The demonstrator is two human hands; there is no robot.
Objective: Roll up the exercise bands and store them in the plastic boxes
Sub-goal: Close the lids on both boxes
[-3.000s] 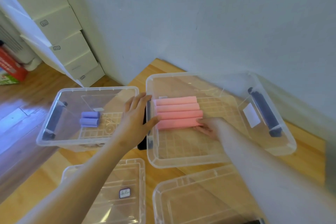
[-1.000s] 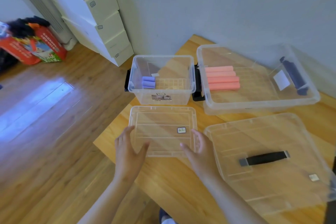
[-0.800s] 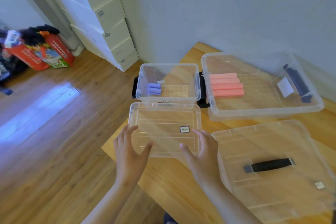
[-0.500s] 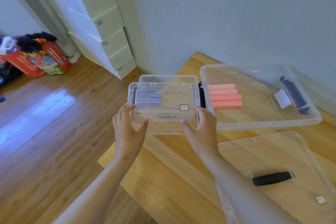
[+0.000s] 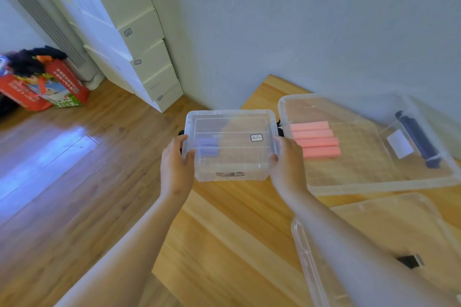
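On the bench (image 5: 224, 232) the large box (image 5: 374, 188) stands open by the wall, and its large lid (image 5: 399, 227) lies nearer us. Left of it, the small box (image 5: 249, 174) now carries the small lid (image 5: 232, 129), which a second ago lay flat on the bench in front of it. We have lifted it across, so we judge this box covered but perhaps not yet snapped shut. Our left hand (image 5: 175, 164) and right hand (image 5: 287, 164) hold the lid's short ends, each grip pinching the rim under a thumb. Four pink rolls (image 5: 315, 142) lie in the large box, and the purple rolls (image 5: 208, 148) show through the small lid.
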